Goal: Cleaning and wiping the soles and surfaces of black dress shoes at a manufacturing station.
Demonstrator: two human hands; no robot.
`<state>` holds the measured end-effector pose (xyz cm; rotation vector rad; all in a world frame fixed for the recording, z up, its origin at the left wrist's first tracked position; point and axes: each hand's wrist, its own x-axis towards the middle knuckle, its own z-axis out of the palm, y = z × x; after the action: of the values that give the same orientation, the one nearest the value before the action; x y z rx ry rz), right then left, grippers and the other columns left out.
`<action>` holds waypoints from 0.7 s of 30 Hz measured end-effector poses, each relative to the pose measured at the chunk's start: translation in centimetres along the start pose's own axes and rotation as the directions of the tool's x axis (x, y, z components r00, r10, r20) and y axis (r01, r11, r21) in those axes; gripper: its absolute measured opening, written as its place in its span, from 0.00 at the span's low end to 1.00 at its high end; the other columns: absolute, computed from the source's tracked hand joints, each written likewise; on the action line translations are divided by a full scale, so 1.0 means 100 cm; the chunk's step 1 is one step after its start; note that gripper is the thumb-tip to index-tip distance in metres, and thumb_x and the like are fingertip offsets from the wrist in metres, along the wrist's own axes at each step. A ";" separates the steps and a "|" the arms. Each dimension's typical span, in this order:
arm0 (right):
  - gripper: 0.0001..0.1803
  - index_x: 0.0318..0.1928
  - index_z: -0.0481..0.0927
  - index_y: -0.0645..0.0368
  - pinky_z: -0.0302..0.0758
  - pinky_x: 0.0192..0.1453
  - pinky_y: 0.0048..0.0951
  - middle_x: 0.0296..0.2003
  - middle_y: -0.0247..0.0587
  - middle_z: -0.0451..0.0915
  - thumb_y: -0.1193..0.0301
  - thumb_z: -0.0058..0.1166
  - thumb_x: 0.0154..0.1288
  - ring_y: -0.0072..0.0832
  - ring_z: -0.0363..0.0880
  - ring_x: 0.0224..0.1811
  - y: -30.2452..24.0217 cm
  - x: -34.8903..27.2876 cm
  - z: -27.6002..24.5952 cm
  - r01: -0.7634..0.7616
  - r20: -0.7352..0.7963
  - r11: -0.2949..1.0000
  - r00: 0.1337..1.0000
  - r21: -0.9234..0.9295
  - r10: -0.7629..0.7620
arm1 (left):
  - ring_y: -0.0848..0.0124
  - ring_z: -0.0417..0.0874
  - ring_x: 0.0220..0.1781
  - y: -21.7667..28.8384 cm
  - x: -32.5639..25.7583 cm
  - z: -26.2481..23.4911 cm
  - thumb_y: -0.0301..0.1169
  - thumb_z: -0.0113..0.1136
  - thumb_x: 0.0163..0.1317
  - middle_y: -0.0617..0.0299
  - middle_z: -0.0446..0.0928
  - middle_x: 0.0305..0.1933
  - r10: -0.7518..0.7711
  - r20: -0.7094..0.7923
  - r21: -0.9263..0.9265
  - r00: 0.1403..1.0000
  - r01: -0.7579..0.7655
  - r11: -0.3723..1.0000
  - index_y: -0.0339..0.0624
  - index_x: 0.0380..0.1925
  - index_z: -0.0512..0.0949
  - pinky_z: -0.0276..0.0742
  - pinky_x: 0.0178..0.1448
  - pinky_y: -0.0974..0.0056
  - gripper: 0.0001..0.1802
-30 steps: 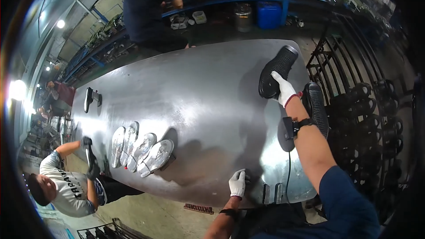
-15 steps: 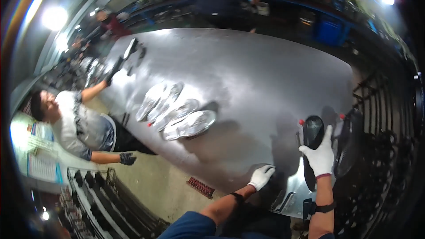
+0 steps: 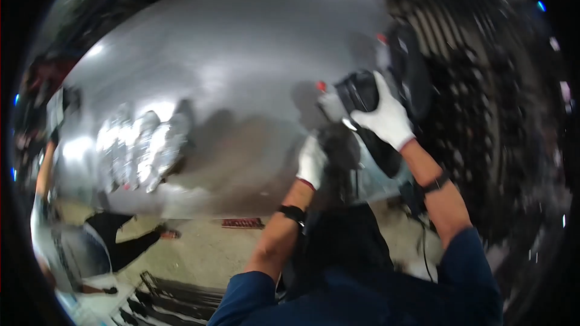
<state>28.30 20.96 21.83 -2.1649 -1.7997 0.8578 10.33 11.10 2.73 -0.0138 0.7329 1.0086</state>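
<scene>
My right hand (image 3: 386,121), in a white glove, grips a long black sole-shaped piece (image 3: 357,92). Its thumb crosses the near-left side and a finger runs along the right edge. A red ball knob (image 3: 321,86) sits on a metal part left of this piece. My left hand (image 3: 313,160), also gloved in white, is low over the table, left of the black piece and beside a dark patch. Motion blur smears its fingers, so whether it holds anything is unclear. Another black sole-shaped piece (image 3: 408,69) lies farther right, next to a second red knob (image 3: 382,38).
Several shiny silver foot-shaped pieces (image 3: 145,145) lie on the left of the grey metal table (image 3: 241,42). At the far left another person's gloved hand (image 3: 53,137) is near a flat item. Dark racks (image 3: 465,84) flank the right edge. A red grate (image 3: 243,223) is on the floor.
My view has swung down and to the right. My left hand has moved off the table's near edge toward the black piece. My right hand stays on that piece, which now looks tilted.
</scene>
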 end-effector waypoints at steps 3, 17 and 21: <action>0.49 0.76 0.65 0.65 0.79 0.65 0.36 0.57 0.47 0.84 0.64 0.75 0.57 0.37 0.84 0.58 0.060 -0.026 0.032 0.022 -0.054 0.742 0.998 0.670 0.019 | 0.60 0.76 0.70 0.013 -0.018 0.037 0.61 0.38 0.83 0.61 0.73 0.72 -0.089 -0.122 0.039 0.988 0.095 0.995 0.46 0.76 0.67 0.73 0.73 0.50 0.37; 0.27 0.66 0.78 0.60 0.86 0.61 0.43 0.55 0.48 0.86 0.60 0.61 0.72 0.40 0.87 0.51 0.159 -0.179 0.076 -0.352 0.543 -0.653 0.832 0.671 0.110 | 0.61 0.77 0.75 0.029 -0.125 0.153 0.29 0.52 0.78 0.47 0.79 0.71 0.167 0.453 0.763 0.876 -0.478 0.436 0.28 0.69 0.76 0.67 0.79 0.59 0.24; 0.28 0.66 0.77 0.61 0.85 0.62 0.43 0.56 0.49 0.85 0.59 0.61 0.72 0.40 0.87 0.53 0.176 -0.205 0.066 -0.392 0.570 -0.639 0.817 0.662 0.089 | 0.61 0.77 0.75 0.021 -0.125 0.181 0.29 0.52 0.78 0.48 0.80 0.71 0.126 0.556 0.757 0.821 -0.564 0.331 0.31 0.68 0.78 0.67 0.79 0.59 0.23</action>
<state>37.52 -4.13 13.91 -0.8819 0.4748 1.7551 14.68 8.82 24.22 1.3869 0.8295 0.8483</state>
